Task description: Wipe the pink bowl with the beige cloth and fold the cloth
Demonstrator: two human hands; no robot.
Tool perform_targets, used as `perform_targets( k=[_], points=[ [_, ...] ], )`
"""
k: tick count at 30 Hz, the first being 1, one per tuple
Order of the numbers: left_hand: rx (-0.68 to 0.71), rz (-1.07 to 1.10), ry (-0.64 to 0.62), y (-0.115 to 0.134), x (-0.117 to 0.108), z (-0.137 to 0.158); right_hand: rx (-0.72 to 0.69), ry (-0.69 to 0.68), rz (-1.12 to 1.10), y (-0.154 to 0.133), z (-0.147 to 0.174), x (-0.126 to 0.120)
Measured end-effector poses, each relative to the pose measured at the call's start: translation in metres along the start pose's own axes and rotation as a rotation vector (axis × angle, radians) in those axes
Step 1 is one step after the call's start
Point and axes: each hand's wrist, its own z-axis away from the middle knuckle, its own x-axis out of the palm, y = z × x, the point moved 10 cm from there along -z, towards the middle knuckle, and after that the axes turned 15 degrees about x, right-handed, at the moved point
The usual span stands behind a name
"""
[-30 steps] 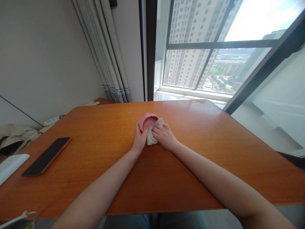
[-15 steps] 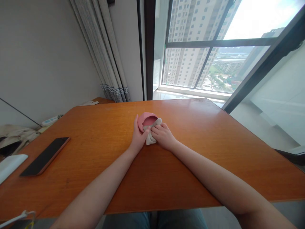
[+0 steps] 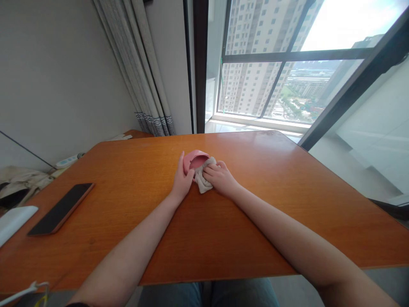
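A small pink hollow object (image 3: 189, 157) with a rounded opening stands tilted on the table; I cannot make out its exact kind. Its left side is gripped by my left hand (image 3: 182, 180), thumb at the near rim and fingers up the outside. My right hand (image 3: 220, 177) has its fingers closed on a crumpled whitish cloth (image 3: 203, 183). That cloth presses against the right near rim of the pink object, and a loose end hangs down toward the tabletop. Part of the object's lower side is hidden behind the cloth and my left hand.
The wooden table (image 3: 134, 179) spreads around my hands. On its left lie a dark tablet-like slab (image 3: 60, 209) and a white object (image 3: 15, 221). A white cable (image 3: 24, 292) shows at the lower left corner. Beyond the table are a curtain (image 3: 137, 64) and a window (image 3: 255, 85).
My left hand and the pink object have shifted slightly left. The thumb has drawn back from the cloth, and the cloth's loose end has swung a little right.
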Motion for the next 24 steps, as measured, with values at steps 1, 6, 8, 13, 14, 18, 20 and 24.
perform_targets(
  k=[1,6,8,13,14,18,20,24],
  points=[
    [-0.019,0.016,0.022,0.0,0.0,0.002,0.002,0.012,0.005,-0.001,0.0,0.0],
    [-0.079,0.138,0.104,-0.003,0.006,0.011,0.052,0.062,0.003,-0.002,0.0,0.002],
    [-0.105,0.124,0.084,-0.006,0.008,0.011,0.038,0.03,-0.025,-0.002,0.0,0.005],
    [-0.031,0.016,0.004,0.004,0.0,-0.005,-0.001,-0.047,-0.035,-0.004,-0.001,0.007],
    [0.001,0.004,-0.018,0.008,0.0,-0.008,0.005,-0.047,-0.027,-0.004,-0.001,0.006],
    [0.064,-0.041,-0.048,0.018,-0.003,-0.014,0.046,-0.026,-0.002,-0.005,-0.003,0.001],
    [0.07,-0.062,-0.054,0.019,-0.003,-0.014,0.055,-0.026,0.01,-0.006,-0.003,0.002],
    [0.054,-0.123,-0.065,0.017,-0.005,-0.012,0.018,-0.05,-0.001,-0.008,-0.002,0.003]
  ],
)
